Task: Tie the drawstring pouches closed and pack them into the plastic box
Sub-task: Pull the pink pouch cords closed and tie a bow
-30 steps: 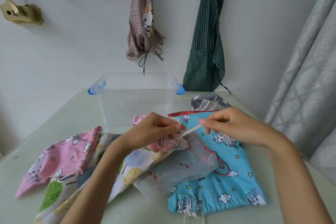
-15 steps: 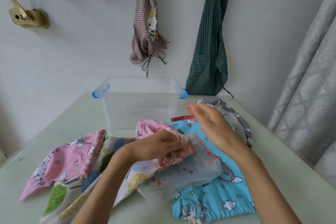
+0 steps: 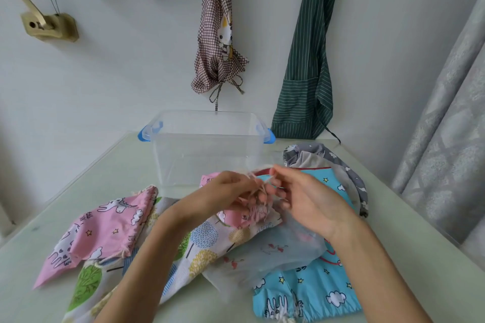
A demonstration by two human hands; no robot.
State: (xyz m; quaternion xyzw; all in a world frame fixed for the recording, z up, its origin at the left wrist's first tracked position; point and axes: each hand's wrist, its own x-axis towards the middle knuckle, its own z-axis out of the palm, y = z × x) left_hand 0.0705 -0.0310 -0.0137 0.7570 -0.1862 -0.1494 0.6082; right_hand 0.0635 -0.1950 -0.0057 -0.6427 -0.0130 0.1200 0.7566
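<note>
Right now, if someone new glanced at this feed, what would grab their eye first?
Both hands, left and right, working cream cords on a gathered pink pouch at centre. Behind them stands a clear box with nothing visible inside; bright pouches fan out around, a blue one nearest right.

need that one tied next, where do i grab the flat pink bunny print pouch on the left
Take the flat pink bunny-print pouch at its gathered mouth edge, the lower side near the cream cord ends, coming from above on the near side. It lies flat and apart from both hands, so that bunched hem is probably easiest to pinch.
</note>
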